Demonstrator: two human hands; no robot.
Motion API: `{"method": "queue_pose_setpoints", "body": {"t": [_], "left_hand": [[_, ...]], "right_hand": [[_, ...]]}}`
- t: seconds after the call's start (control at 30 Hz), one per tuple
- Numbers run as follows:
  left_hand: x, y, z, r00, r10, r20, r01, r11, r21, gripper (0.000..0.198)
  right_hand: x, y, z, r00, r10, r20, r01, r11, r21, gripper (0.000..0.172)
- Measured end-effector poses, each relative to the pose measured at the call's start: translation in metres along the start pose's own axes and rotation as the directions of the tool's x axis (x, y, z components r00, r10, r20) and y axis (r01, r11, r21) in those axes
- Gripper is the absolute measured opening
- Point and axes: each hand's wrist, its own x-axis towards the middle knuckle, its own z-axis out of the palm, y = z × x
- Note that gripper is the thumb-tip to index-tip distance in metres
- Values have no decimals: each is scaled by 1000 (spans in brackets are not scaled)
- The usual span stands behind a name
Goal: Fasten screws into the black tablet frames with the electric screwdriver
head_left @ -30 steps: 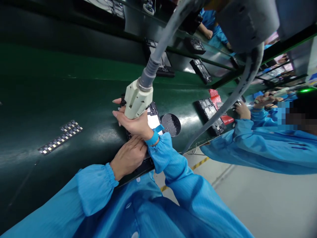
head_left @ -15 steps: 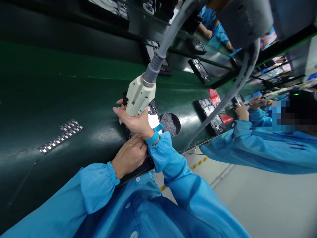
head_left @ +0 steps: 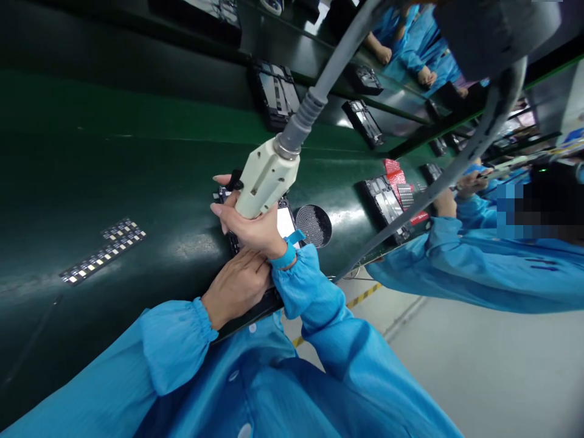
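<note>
My right hand [head_left: 256, 230] is wrapped round a cream-coloured powered hand tool [head_left: 267, 177] with a thick grey hose at its top. The tool leans over a black-framed device [head_left: 285, 222] with a white panel; its working tip is hidden behind my fingers. My left hand [head_left: 238, 285] is closed over the near end of the same device, its fingers pressed together and partly covered by my right hand. Beside the device, on its right, stands a round dark dish [head_left: 314, 225] of tiny black parts.
A strip of small chips [head_left: 104, 253] lies on the green bench [head_left: 177, 164] at the left. Another device [head_left: 385, 205] with red wrap [head_left: 396, 172] is at the right, near a co-worker's sleeve [head_left: 493, 261]. More devices [head_left: 276, 91] sit on the back line. The grey hose [head_left: 424, 194] loops down at the right.
The tool has shifted slightly right and leans more, still in my right hand. My left hand has barely moved. On the back line, one device shows further left, and the co-worker's hand has moved slightly.
</note>
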Motion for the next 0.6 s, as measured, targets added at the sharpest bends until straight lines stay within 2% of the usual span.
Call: {"method": "queue_pose_setpoints", "body": {"t": [0.23,0.43,0.6], "left_hand": [[0,2,0,1000,-18,-7,18,1000,0,17],[1,0,-1,1000,8,-13,-8,1000,22,14],[1,0,-2,999,17,-27,-16,999,38,13]], "right_hand": [[-1,-2,-2,1000,9,9,-9,1000,-30,46],[-2,-4,-1,1000,-2,7,2,1000,18,47],[-3,-4,-1,999,33,44,-32,999,-13,31]]}}
